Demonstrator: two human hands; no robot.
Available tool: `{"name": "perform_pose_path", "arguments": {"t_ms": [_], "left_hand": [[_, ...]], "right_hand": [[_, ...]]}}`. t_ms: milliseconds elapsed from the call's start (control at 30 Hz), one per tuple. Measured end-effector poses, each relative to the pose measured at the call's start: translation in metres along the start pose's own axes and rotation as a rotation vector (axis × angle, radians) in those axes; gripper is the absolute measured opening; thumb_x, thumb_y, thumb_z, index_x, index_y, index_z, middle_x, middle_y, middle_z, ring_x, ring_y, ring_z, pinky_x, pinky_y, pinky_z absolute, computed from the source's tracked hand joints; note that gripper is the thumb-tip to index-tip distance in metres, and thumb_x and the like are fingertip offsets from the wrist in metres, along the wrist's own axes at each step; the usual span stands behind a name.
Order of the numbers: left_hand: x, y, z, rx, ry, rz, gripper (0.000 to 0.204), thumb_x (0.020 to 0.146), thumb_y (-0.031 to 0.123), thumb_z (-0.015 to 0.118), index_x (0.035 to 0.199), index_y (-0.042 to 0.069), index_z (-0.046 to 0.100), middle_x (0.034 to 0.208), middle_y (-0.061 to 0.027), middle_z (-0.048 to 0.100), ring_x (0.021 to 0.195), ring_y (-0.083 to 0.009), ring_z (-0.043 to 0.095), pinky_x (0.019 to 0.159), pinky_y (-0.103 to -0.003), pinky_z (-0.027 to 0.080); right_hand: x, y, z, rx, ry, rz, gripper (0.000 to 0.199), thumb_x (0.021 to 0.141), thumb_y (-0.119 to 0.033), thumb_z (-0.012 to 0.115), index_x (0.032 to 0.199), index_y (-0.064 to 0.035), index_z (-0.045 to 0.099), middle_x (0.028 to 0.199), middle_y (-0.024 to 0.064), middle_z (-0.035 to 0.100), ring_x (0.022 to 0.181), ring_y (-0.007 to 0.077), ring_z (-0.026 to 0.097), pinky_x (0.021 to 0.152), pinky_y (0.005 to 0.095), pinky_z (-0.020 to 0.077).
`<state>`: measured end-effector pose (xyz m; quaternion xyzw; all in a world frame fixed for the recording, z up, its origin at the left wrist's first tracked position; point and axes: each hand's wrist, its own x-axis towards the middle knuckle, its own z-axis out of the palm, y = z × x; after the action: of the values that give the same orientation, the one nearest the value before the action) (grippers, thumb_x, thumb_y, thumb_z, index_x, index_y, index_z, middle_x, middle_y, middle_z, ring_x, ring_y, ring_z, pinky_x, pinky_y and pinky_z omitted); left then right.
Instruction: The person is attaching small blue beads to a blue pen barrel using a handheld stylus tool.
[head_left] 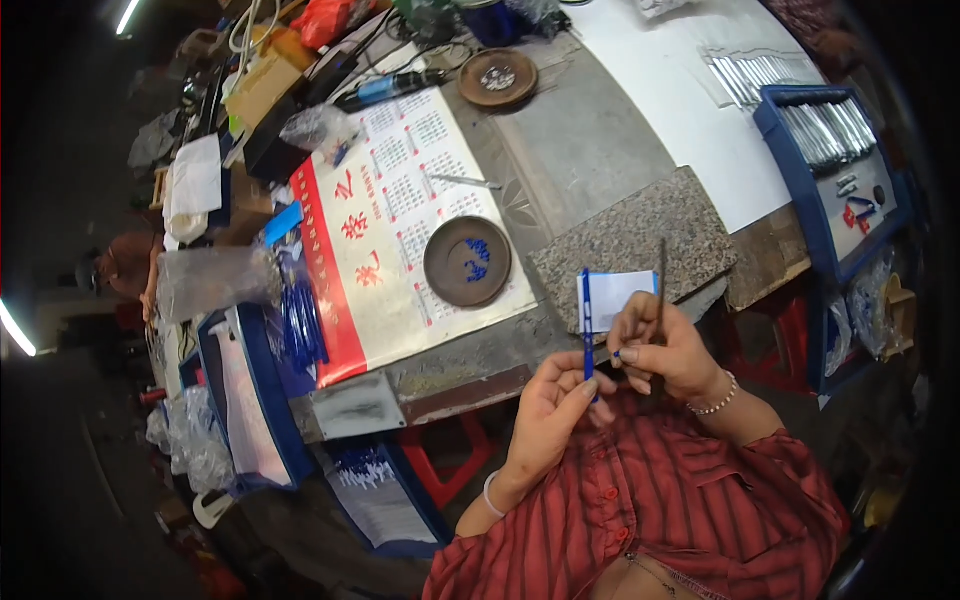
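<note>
Upright in my left hand (545,410) is a slim blue pen-like tube (587,320), pinched near its lower end with light marks along it. My right hand (682,355) is closed around a thin dark rod (661,265) that points up. A tiny blue piece (617,355) shows at its fingertips, close beside the tube. Both hands are in front of the table's near edge. Behind them, a small white card with blue edges (625,285) lies on a speckled stone slab (690,225). A round brown dish (440,285) holds several small blue parts (477,258).
Under the dish lies a red-and-white calendar sheet (390,330), with metal tweezers (465,181) on it. Another brown dish (525,95) stands farther back. Blue trays stand at right (778,135) and left (290,460). A bundle of blue sticks (300,310) lies left, below plastic bags.
</note>
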<state>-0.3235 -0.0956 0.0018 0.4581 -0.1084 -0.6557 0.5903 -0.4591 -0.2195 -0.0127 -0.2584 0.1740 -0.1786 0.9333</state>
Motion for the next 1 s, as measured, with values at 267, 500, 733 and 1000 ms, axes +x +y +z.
{"name": "perform_pose_path", "arguments": {"t_ms": [267,500,733,1000], "left_hand": [[0.009,-0.01,0.005,0.084,0.029,-0.029,0.018,0.09,0.0,0.048,0.107,-0.003,0.046,0.097,-0.0127,0.061,0.083,-0.0154,0.063,0.073,-0.026,0.053],[0.006,-0.015,0.006,0.23,0.034,0.097,0.02,0.089,-0.002,0.048,0.109,-0.006,0.047,0.1,-0.013,0.06,0.089,-0.015,0.062,0.079,-0.025,0.051],[0.004,-0.018,0.01,0.823,0.158,0.403,0.022,0.085,-0.002,0.055,0.106,-0.005,0.05,0.084,-0.0099,0.065,0.074,-0.0113,0.064,0.065,-0.024,0.051],[-0.001,-0.022,0.011,0.998,0.187,0.561,0.021,0.082,-0.002,0.057,0.103,-0.005,0.053,0.078,-0.0108,0.066,0.074,-0.0117,0.065,0.059,-0.022,0.051]], "right_hand": [[-0.018,0.001,0.013,-0.953,0.194,-0.244,0.015,0.08,-0.001,0.057,0.092,-0.0011,0.048,0.078,0.0052,0.056,0.062,0.0099,0.055,0.056,0.0218,0.0438],[-0.016,0.008,0.016,-1.141,0.211,-0.273,0.018,0.077,0.001,0.059,0.092,-0.001,0.048,0.075,0.0086,0.059,0.061,0.0159,0.06,0.055,0.0266,0.0456],[-0.021,0.013,0.021,-1.287,0.25,-0.34,0.03,0.076,0.003,0.06,0.101,-0.0018,0.044,0.075,0.0117,0.058,0.062,0.024,0.062,0.054,0.0301,0.0467],[-0.025,0.017,0.033,-1.357,0.292,-0.393,0.036,0.073,0.005,0.061,0.104,-0.0012,0.043,0.078,0.011,0.058,0.064,0.0222,0.061,0.055,0.0292,0.0472]]}}
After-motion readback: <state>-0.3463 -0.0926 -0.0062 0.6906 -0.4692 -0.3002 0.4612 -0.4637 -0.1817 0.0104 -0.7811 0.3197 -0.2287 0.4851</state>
